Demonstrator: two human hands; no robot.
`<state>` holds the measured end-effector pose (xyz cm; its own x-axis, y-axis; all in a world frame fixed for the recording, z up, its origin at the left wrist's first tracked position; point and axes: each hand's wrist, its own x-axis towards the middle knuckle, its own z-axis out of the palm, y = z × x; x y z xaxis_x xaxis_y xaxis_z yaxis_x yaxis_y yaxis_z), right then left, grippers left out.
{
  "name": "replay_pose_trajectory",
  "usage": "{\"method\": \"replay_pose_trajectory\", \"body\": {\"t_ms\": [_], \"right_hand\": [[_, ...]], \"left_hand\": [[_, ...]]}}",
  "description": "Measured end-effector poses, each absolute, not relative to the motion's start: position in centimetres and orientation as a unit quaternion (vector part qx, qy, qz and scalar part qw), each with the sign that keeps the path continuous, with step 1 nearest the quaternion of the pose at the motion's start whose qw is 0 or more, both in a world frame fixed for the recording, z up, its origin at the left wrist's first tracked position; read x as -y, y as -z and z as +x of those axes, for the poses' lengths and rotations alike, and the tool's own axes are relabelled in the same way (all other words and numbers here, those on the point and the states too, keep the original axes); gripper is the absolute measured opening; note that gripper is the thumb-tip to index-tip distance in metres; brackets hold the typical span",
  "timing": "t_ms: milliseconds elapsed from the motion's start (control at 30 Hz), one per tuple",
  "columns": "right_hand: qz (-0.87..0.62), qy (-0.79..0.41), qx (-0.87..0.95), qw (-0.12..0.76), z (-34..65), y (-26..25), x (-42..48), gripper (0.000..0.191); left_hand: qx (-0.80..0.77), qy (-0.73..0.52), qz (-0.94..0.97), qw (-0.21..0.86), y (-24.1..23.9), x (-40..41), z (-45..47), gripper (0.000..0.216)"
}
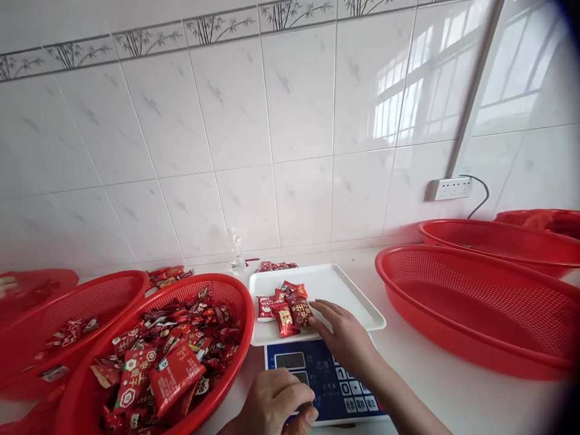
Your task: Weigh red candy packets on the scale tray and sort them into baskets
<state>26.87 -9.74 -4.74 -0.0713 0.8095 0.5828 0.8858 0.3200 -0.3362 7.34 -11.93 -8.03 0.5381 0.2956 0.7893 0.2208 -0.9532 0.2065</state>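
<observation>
My right hand (pixel 347 335) reaches over the white scale tray (pixel 335 287), fingers stretched out, fingertips at the right edge of a dark red snack packet (pixel 300 311). Beside that packet lie a red packet with a pale figure (pixel 285 320), a red-and-white packet (pixel 265 307) and more small red packets. My left hand (pixel 276 399) is curled over the left part of the blue scale panel (pixel 324 377), thumb and fingers bent close together. Whether anything is inside that hand is hidden. The panel carries displays and number keys.
At left, a red basket (pixel 247 302) holds many wrapped snacks; another red basket (pixel 136 279) stands behind it. A clear bottle (pixel 235 251) and loose packets (pixel 274 266) sit near the wall. More red baskets (pixel 389 257) stand at right, below a socket strip (pixel 452 188).
</observation>
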Motion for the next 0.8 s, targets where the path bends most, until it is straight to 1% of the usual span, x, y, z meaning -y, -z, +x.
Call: {"method": "replay_pose_trajectory", "body": {"t_ms": [67,200,267,333,433,500,567,700,800], "right_hand": [[-0.591,0.030,0.735,0.330,27.1,4.1,9.3,0.033],[-0.554,-0.009,0.789,0.265,26.9,2.7,8.6,0.032],[-0.546,-0.019,0.805,0.231,26.8,2.2,8.3,0.034],[-0.556,-0.026,0.801,0.218,26.5,1.6,7.7,0.036],[-0.582,-0.039,0.787,0.202,25.5,0.7,6.6,0.048],[-0.587,-0.054,0.790,0.166,24.4,0.3,5.7,0.062],[-0.585,-0.067,0.797,0.132,23.2,0.1,5.0,0.071],[-0.570,-0.087,0.809,0.111,21.7,0.9,3.8,0.074],[-0.547,-0.076,0.824,0.124,21.5,1.7,3.2,0.072]], "left_hand": [[-0.147,-0.448,0.878,0.088,8.9,11.5,7.4,0.017],[-0.183,-0.425,0.861,0.212,9.5,11.2,6.9,0.023],[-0.203,-0.420,0.850,0.247,9.6,11.1,6.7,0.024],[-0.201,-0.409,0.850,0.265,9.9,11.1,6.7,0.024],[-0.185,-0.402,0.854,0.275,10.8,11.1,7.0,0.027],[-0.175,-0.402,0.856,0.274,11.5,11.0,7.1,0.030],[-0.164,-0.388,0.867,0.268,12.0,10.8,7.0,0.030],[-0.151,-0.374,0.886,0.230,12.2,10.3,6.7,0.029],[-0.142,-0.380,0.893,0.192,12.0,10.2,6.6,0.029]]}}
